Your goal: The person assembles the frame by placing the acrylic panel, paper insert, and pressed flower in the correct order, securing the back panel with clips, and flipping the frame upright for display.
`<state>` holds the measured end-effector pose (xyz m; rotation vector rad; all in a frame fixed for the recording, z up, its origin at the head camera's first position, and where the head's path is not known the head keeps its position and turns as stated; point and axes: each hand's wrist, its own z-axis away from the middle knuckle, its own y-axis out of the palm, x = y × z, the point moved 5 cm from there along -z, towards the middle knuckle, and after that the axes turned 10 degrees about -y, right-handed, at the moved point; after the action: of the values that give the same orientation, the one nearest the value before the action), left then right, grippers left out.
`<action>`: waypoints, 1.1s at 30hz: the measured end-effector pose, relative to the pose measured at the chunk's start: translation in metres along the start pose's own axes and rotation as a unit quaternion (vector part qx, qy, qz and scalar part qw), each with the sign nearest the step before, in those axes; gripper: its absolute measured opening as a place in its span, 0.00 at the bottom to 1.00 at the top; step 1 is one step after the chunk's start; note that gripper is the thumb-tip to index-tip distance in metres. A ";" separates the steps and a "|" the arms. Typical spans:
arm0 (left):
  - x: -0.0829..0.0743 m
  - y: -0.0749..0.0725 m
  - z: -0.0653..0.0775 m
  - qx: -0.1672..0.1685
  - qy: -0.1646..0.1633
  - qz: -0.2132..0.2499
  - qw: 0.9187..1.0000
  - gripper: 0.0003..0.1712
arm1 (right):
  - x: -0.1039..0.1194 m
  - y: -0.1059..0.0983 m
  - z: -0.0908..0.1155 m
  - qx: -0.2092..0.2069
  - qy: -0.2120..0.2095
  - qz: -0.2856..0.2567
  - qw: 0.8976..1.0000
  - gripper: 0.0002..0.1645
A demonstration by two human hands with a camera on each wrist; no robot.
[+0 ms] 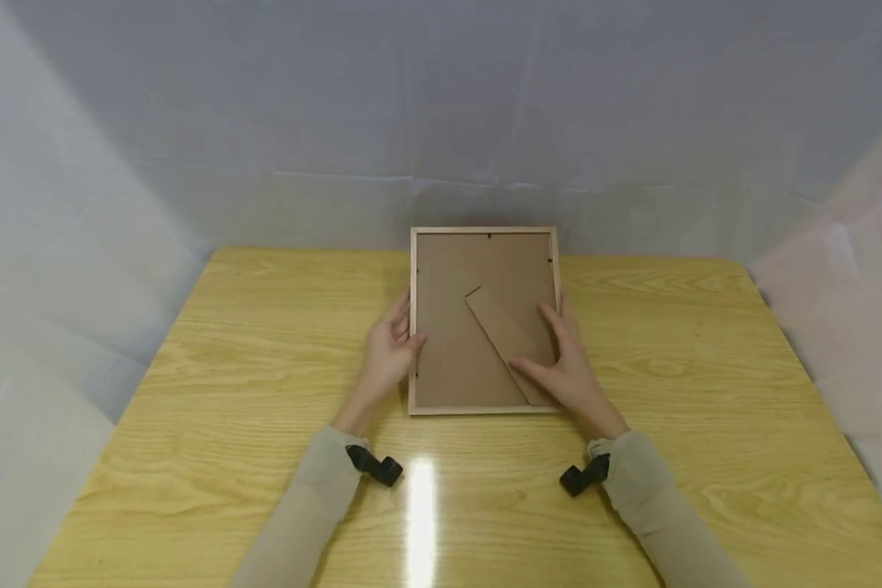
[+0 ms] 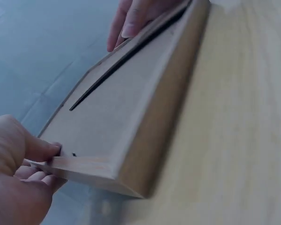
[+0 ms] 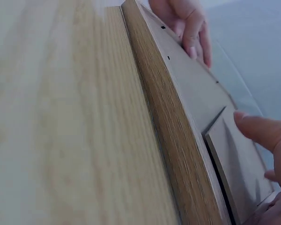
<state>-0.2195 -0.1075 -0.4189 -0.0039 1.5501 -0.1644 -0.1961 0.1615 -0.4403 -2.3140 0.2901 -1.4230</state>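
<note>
A picture frame (image 1: 444,269) with a light wooden rim shows its brown backing board to me. Its bottom edge is at the tabletop in both wrist views. On the board, a slanting easel stand (image 1: 501,331) reaches toward the lower right corner. My left hand (image 1: 387,357) grips the left rim, thumb over the front and fingers behind. At the right side my right hand (image 1: 573,376) holds the frame, its thumb (image 3: 257,129) over the easel stand and some fingers hidden behind the rim. Small dark tabs (image 3: 163,27) dot the board's margins.
The wooden table (image 1: 265,351) spreads out around the frame. Pale sheeting (image 1: 338,106) hangs behind the table's far edge and along both sides. Each sleeve cuff carries a black wrist camera (image 1: 375,465).
</note>
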 end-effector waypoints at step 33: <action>-0.041 -0.003 0.002 -0.130 0.217 0.043 0.967 0.38 | 0.056 0.013 -0.017 -0.238 -0.199 0.251 0.917 0.29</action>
<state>-0.2182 -0.1060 -0.3780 -0.1151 1.9963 0.1172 -0.1847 0.1249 -0.3941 -2.5573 1.1119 -0.6555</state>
